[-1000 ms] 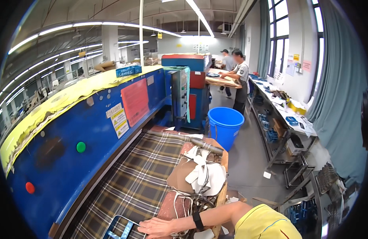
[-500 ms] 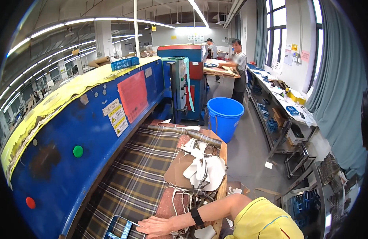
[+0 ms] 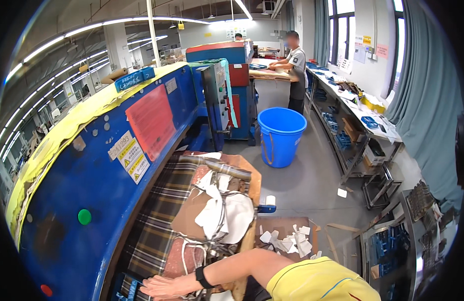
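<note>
My right hand (image 3: 167,287) reaches in from the lower right, a dark band on its wrist and a yellow sleeve above the elbow. It lies palm down with fingers stretched out; the fingertips touch the edge of a blue-edged frame, which looks like a cutting die (image 3: 126,288). This frame rests on dark plaid fabric (image 3: 154,210) and is partly cut off by the lower edge. Beside my forearm, white and brown scraps (image 3: 217,210) and dark strips are heaped on the fabric. My left hand is out of view.
A big blue machine beam (image 3: 101,175) runs along the left. Beyond the bench stands a blue bin (image 3: 281,135); scraps (image 3: 292,241) lie on a floor mat. Shelving (image 3: 347,135) lines the right. A co-worker (image 3: 294,65) stands at a far table, another person behind.
My view has swung to the right, so the bench and machine sit further left. My right hand stays by the frame, now with its fingertips at the frame's edge.
</note>
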Demonstrator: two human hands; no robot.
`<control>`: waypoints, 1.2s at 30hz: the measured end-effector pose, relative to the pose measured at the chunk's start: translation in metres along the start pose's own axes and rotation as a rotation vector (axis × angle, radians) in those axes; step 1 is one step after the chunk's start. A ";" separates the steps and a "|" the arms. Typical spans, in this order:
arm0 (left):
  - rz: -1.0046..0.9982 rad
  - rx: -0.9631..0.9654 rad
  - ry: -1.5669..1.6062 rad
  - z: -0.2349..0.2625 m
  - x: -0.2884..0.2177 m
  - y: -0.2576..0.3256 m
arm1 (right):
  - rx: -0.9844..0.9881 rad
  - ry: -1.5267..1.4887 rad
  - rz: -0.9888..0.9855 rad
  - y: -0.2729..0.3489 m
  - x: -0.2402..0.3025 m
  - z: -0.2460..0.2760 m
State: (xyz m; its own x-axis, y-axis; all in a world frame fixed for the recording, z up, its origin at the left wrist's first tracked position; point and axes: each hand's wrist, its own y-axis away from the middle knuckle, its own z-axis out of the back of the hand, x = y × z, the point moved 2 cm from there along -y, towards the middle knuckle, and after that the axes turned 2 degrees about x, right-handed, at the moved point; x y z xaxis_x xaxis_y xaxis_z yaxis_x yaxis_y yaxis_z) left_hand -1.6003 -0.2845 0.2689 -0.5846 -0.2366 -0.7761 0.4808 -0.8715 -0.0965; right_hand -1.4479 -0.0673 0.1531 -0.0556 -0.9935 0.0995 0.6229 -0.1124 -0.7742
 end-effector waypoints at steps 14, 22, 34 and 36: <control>0.025 -0.126 -0.167 0.057 -0.015 0.023 | 0.399 -0.363 -0.396 -0.027 0.029 0.110; 0.055 -0.259 -0.365 -0.034 0.062 0.130 | 0.270 -0.079 -0.310 0.059 0.093 0.107; -0.146 -0.293 -0.250 -0.025 0.070 0.068 | 0.247 0.085 -0.516 0.019 0.073 0.078; -0.003 -0.254 -0.222 0.000 0.072 0.071 | 0.272 -0.014 -0.602 0.006 0.070 0.079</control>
State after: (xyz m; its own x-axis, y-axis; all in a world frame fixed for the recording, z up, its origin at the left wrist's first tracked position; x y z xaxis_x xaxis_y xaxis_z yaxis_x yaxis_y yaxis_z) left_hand -1.6078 -0.3637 0.2059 -0.7009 -0.3465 -0.6234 0.6103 -0.7437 -0.2727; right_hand -1.3864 -0.1362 0.2050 -0.4468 -0.7583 0.4748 0.6615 -0.6373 -0.3952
